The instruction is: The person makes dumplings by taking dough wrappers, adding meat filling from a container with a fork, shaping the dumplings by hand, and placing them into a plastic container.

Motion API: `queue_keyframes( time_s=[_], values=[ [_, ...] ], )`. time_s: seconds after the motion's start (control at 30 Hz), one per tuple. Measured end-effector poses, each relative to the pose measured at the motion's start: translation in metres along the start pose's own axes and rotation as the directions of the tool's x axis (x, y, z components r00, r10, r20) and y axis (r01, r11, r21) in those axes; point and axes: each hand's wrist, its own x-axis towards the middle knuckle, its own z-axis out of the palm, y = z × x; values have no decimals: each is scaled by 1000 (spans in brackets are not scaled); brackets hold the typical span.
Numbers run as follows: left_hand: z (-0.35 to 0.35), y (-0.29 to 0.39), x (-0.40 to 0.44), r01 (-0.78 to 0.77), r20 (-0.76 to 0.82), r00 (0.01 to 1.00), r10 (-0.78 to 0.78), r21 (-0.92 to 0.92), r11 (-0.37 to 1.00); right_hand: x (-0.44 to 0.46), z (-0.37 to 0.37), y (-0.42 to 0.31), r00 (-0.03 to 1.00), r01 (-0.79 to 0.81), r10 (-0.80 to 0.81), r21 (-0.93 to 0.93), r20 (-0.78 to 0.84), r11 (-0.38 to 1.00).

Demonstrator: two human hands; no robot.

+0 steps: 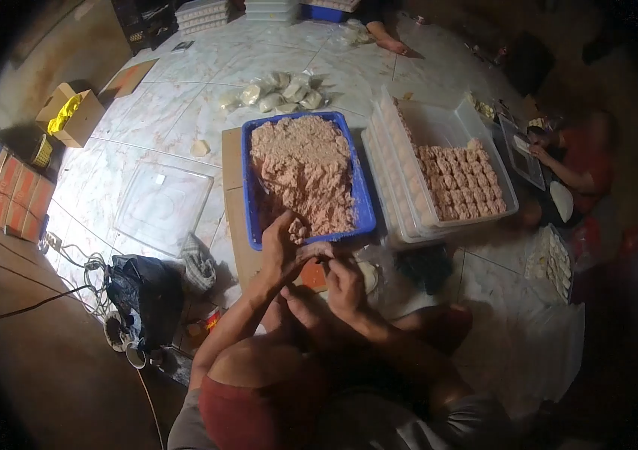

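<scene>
Near the middle of the frame, the left grip (283, 241) is curling round a small clump (298, 230), which is showing at its upper side. The right grip (344, 282) is sitting just below and to the right with bent fingers; whether it is holding anything, I cannot tell.

For handling this well, an even, gentle squeeze is probably serving better than a hard one, since the mince (300, 142) is looking soft and sticky. Keeping both hands close to the tub (365, 196) is likely helping any loose bits fall back in. Matching each clump to the lumps (460, 180) that are sitting in rows in the clear box (509, 191), right of centre, would be giving an even size.

The clump is lying within the left grip, appearing over the tub's near edge; its height above that edge is not showing. The rest of the mince is filling the tub beyond the grip, heaping toward the upper middle and sloping lower nearer the hands. The tub is resting partly on cardboard (233, 176) on the floor (109, 172).
</scene>
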Motion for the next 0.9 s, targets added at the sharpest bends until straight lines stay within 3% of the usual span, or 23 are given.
queue_keyframes(
  time_s=[0.03,0.07,0.1,0.13,0.2,0.23,0.27,0.3,0.33,0.43,0.47,0.53,0.6,0.67,0.7,0.73,0.8,0.83,0.9],
  values=[
    [-8,14,2,-119,-1,993,119,-33,992,9,-20,-14,999,-41,45,133,-27,990],
    [-12,13,4,-114,-6,994,114,-31,993,14,-41,-31,994,-84,99,265,-46,960],
    [-16,11,3,-97,8,995,100,-168,981,16,-67,-44,980,-196,194,231,33,953],
    [-18,8,1,-73,25,996,84,-306,949,12,-72,-34,987,-156,159,185,-1,970],
    [-19,7,1,-22,97,994,44,-220,975,25,-78,-49,995,32,-22,108,-94,994],
    [-19,15,3,-44,174,984,39,21,999,25,-79,-50,995,39,-29,98,-96,994],
    [-19,21,3,-77,243,970,11,260,962,23,-78,-50,997,70,-71,84,6,994],
    [-16,12,5,-162,229,967,116,194,968,25,-76,-51,988,109,-117,78,105,991],
    [-20,15,8,-174,218,967,130,198,965,28,-79,-53,986,127,-135,77,100,989],
    [-18,19,6,-96,244,970,16,320,943,30,-89,-71,999,-50,50,122,2,991],
    [-15,16,4,-86,251,968,5,314,945,32,-76,-57,998,61,-58,103,-24,993],
    [-15,7,14,-336,238,924,298,136,932,32,-79,-59,986,-82,72,58,153,995],
    [-27,-5,17,-192,248,948,202,-63,979,34,-88,-58,997,-33,27,95,71,995],
    [-33,7,6,6,371,928,25,-83,997,25,-83,-57,999,-35,36,137,-1,990],
    [-28,2,4,-81,365,926,93,-49,996,25,-74,-55,997,-33,26,110,66,993],
    [-26,5,4,-89,364,926,101,-48,995,30,-70,-54,992,-11,1,81,124,997],
    [-27,12,6,-91,268,962,56,121,988,34,-76,-57,992,40,-43,33,120,999],
    [-25,15,6,-227,153,961,228,-26,974,34,-80,-58,999,15,-18,87,34,996],
    [-34,17,-1,-126,210,967,145,-104,987,27,-90,-65,990,-127,138,215,-37,968]
  ],
)
